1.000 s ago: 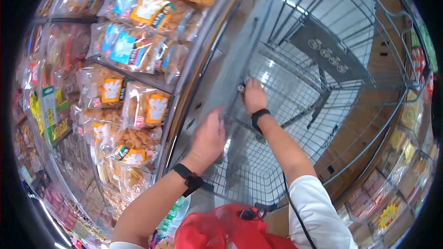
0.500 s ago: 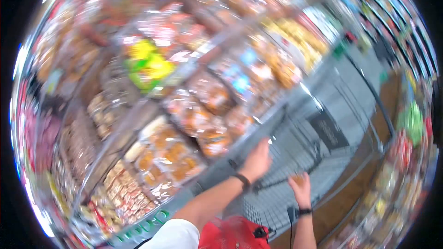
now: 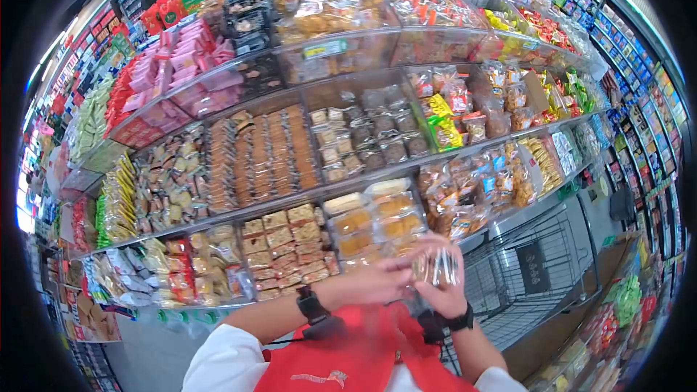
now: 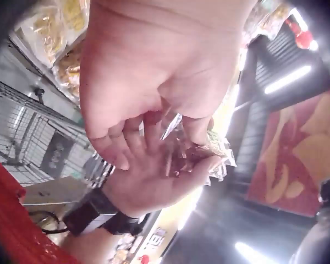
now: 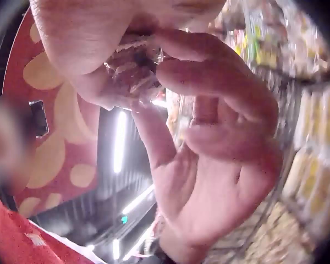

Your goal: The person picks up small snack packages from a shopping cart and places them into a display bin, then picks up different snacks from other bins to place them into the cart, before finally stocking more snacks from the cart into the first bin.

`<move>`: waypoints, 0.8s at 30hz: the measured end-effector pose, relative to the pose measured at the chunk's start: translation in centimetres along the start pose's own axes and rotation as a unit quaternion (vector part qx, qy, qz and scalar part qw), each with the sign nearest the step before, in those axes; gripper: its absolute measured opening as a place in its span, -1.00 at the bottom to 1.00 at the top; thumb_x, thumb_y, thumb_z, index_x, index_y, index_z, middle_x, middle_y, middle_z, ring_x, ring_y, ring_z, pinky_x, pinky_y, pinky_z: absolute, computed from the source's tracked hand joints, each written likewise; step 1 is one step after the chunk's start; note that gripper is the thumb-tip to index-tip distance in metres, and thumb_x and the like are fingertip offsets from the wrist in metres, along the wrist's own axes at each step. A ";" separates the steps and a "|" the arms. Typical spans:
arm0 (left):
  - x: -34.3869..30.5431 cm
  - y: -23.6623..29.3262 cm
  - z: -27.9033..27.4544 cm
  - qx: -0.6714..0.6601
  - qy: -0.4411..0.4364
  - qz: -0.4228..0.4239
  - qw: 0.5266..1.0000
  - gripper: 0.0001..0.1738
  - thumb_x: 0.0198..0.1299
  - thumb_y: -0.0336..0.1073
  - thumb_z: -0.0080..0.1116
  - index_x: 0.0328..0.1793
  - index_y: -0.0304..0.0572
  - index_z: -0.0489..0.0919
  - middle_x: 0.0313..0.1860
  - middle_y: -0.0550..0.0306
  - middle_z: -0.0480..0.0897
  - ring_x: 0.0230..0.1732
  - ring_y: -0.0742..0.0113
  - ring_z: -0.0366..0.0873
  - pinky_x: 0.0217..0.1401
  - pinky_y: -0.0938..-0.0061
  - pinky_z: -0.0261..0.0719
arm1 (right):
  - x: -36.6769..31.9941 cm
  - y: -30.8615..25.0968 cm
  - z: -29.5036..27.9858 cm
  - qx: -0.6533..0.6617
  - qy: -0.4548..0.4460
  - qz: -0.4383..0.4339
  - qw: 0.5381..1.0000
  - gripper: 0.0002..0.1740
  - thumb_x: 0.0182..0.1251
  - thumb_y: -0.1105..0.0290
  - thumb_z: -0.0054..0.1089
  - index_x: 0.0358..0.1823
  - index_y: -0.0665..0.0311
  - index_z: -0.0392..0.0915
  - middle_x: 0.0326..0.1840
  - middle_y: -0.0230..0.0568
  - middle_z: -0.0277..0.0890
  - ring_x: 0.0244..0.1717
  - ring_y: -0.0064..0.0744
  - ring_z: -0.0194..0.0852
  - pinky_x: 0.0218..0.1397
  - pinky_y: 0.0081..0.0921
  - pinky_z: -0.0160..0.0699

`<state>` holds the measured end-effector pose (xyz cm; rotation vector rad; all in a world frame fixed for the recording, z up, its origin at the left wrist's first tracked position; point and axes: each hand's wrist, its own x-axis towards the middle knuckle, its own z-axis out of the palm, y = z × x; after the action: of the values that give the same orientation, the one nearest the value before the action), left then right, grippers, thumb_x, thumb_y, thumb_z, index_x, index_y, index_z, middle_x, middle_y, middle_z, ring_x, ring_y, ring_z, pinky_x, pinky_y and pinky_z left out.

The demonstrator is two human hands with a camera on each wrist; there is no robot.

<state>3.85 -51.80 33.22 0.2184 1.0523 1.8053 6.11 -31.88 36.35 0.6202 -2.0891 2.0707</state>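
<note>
A small snack pack (image 3: 438,267) in shiny clear plastic, brownish inside, is held in front of the chest. My right hand (image 3: 451,296) grips it from the right in the head view. From the other side, the fingers of my left hand (image 3: 374,281) reach onto it. In the right wrist view the left thumb and forefinger pinch at the pack (image 5: 133,71), just under the right palm. The left wrist view has the wrapper (image 4: 179,151) between both hands, partly hidden by fingers.
Tiered bins of packaged snacks spread across the front, with wrapped cakes (image 3: 353,229) and nut bars (image 3: 290,243) nearest. A wire shopping cart (image 3: 501,276) stands to the right, close beside the bins. Further snack packs (image 3: 602,334) lie at lower right.
The head view has swung from the cart to the snack bins. My hands, earlier apart over the cart, have come together at the chest around the snack pack.
</note>
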 end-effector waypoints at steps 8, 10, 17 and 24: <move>-15.4 2.7 -8.0 -0.142 0.055 0.204 0.967 -0.10 0.32 -0.05 0.48 0.64 -0.25 0.28 0.52 -0.03 0.48 0.54 0.06 0.49 0.57 0.04 0.50 | 8.6 0.0 15.8 0.012 -0.179 -0.095 0.979 -0.32 0.27 0.18 0.54 0.34 0.21 0.42 0.56 0.05 0.26 0.66 0.09 0.11 0.67 0.02 0.08; -18.4 2.9 -9.5 -0.134 0.102 0.216 0.962 0.03 0.15 0.00 0.63 0.61 -0.29 0.31 0.46 -0.04 0.54 0.50 0.07 0.53 0.55 0.06 0.52 | 9.3 1.0 17.9 0.007 -0.241 -0.050 0.969 -0.15 0.24 0.17 0.55 0.51 0.20 0.33 0.63 0.04 0.15 0.66 -0.01 0.08 0.69 -0.08 0.07; -24.7 7.4 -13.9 0.352 0.299 0.273 0.844 -0.22 0.12 -0.32 0.62 0.45 -0.26 0.50 0.28 0.08 0.63 0.28 0.26 0.62 0.29 0.38 0.67 | 13.1 -1.5 21.6 0.030 -0.271 0.150 0.950 0.12 0.16 0.25 0.63 0.70 0.23 0.14 0.52 -0.11 0.38 0.48 -0.20 0.38 0.56 -0.18 0.38; -24.3 14.3 -16.4 0.662 0.289 0.306 0.621 -0.29 -0.06 -0.17 0.66 0.22 -0.29 0.60 0.02 -0.07 0.63 0.10 -0.06 0.61 0.21 0.20 0.59 | 18.4 -0.3 23.3 -0.294 -0.273 -0.058 0.914 -0.22 0.06 0.19 0.69 0.30 0.31 0.54 0.08 -0.01 0.63 0.13 -0.10 0.65 0.21 -0.26 0.63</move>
<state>-2.97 -82.70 41.07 1.0176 2.9629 1.1903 -6.05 -58.31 42.45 1.2675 -2.6928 1.1626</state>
